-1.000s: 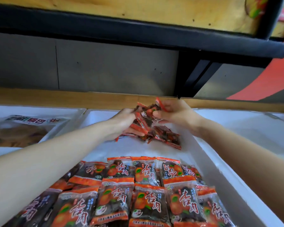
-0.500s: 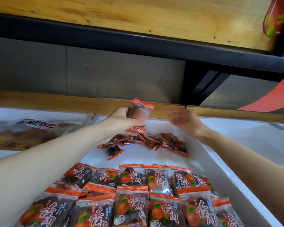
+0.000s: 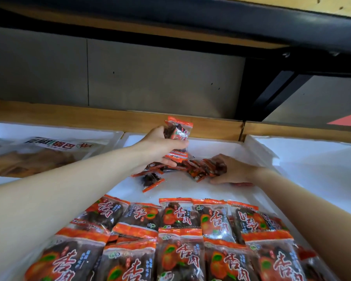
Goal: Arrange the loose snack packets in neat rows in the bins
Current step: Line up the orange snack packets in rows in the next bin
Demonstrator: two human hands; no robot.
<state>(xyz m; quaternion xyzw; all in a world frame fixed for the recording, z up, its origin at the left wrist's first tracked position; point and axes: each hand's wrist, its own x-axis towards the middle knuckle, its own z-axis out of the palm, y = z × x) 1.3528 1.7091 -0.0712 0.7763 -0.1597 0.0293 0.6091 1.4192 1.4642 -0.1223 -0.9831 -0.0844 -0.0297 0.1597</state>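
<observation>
My left hand (image 3: 160,146) grips an upright orange-and-clear snack packet (image 3: 177,134) above the far end of the white middle bin (image 3: 190,185). Below it lies a loose pile of the same packets (image 3: 199,169), with one stray packet (image 3: 151,180) at its near left. My right hand (image 3: 230,171) rests on the right side of that pile, fingers curled around some packets. Neat rows of packets (image 3: 176,236) fill the near part of the bin.
A white bin on the left (image 3: 55,130) holds large clear bags (image 3: 47,153) with dark contents. Another white bin (image 3: 312,159) stands at the right. A wooden ledge (image 3: 211,128) runs behind the bins, and a dark shelf (image 3: 211,23) hangs overhead.
My right hand has let go of the raised packets and dropped to the pile on the right. My left hand keeps one packet lifted. The camera has moved closer.
</observation>
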